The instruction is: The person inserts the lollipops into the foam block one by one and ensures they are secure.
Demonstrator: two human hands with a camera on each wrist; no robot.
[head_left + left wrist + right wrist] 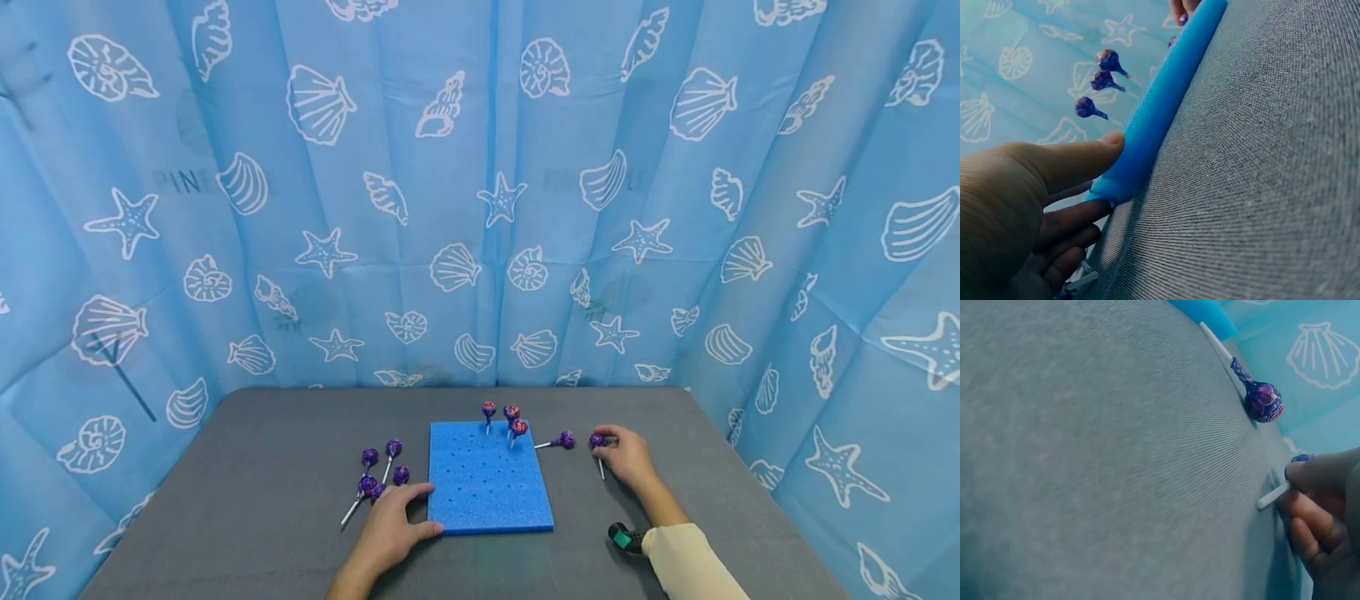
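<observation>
Right hand: the right hand [628, 457] rests on the grey fabric-covered desk [225, 467], right of the foam, fingers curled and pinching a purple-wrapped lollipop with a white stick [597, 447].
Held lollipop, axis: its round wrapped head sits at the fingertips on the far side; the thin white stick runs back toward the person and pokes out under the hand, lying low against the desk. The right wrist view shows that stick end [1271, 496] jutting from the curled fingers [1310, 506].
Neighbour lollipop: a second purple lollipop lying flat [558, 441] sits just left of that hand, head to the right, stick pointing left toward the foam; it touches nothing but the desk.
Left hand: the left hand [390, 527] lies spread and flat, thumb [1079, 159] pressed on the near left corner of the foam, the other fingers on the desk beside it.
Foam: a blue rectangular foam block [487, 492], soft and matte, top dotted with rows of small holes, long axis running away from the person.
In the foam: three red-and-purple lollipops standing upright [510, 417] in holes near the far edge, heads up.
Loose pile: a cluster of purple lollipops [378, 471] lies left of the foam, just beyond the left hand, sticks mostly angled toward the person.
Backdrop: a blue curtain printed with white shells and starfish [480, 192] hangs behind and to both sides.
</observation>
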